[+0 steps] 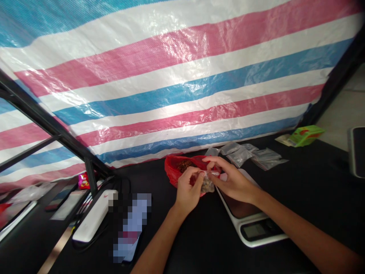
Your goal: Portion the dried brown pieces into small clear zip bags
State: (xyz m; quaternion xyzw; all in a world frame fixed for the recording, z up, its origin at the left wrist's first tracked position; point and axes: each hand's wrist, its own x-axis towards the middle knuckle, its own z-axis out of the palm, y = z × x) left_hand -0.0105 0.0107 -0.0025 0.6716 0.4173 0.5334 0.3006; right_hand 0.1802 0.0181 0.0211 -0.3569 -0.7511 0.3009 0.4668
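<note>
Both my hands meet over the middle of a black table (313,190). My left hand (186,188) and my right hand (232,179) pinch the top edge of a small clear plastic bag (208,182) filled with brownish bits. Their fingertips press along the bag's mouth. Just behind the hands lies a red plastic bag (173,169), open, with dark brown pieces inside. A white kitchen scale (253,222) with a dark platform sits under my right wrist.
Several empty clear bags (251,154) lie at the back right, beside a green packet (305,136). A white power strip (94,220) and a blurred-out phone (129,228) lie at the left. A striped tarp (182,83) hangs behind the table.
</note>
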